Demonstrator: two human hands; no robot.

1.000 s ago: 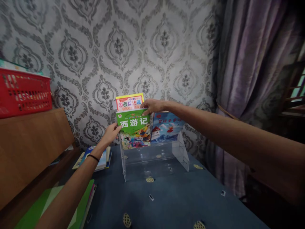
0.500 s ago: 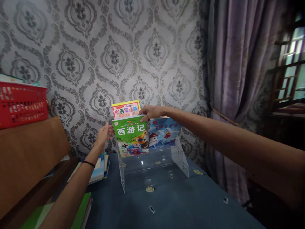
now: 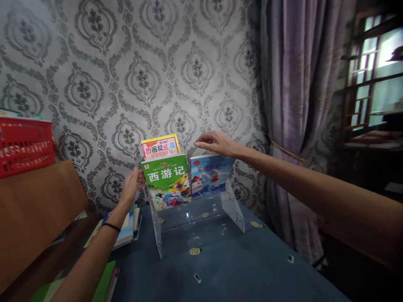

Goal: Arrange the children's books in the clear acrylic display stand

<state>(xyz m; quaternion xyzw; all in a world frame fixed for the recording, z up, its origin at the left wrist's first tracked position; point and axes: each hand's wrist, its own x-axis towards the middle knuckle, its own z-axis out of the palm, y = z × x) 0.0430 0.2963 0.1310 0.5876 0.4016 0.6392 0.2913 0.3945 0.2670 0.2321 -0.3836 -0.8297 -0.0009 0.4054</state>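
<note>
A clear acrylic book rack (image 3: 233,209) stands on the table, holding several picture books. On its left side, a green book (image 3: 168,180) leans in front of a yellow-edged book (image 3: 160,147). A blue book (image 3: 208,178) leans on the right side. My left hand (image 3: 131,184) is beside the green book's left edge, fingers extended; I cannot tell whether they touch it. Above the blue book hovers my right hand (image 3: 215,142), fingers stretched to the left with nothing in them.
Books (image 3: 126,233) lie stacked left of the rack, and another green-covered stack (image 3: 105,281) is nearer me. A red plastic basket (image 3: 27,144) rests on a brown box (image 3: 40,209) at the left. A purple curtain (image 3: 296,105) hangs at the right beside the patterned wall.
My right hand has let go of the green book's top corner and moved right, over the blue book. My left hand stays beside the green book. The view has shifted slightly.
</note>
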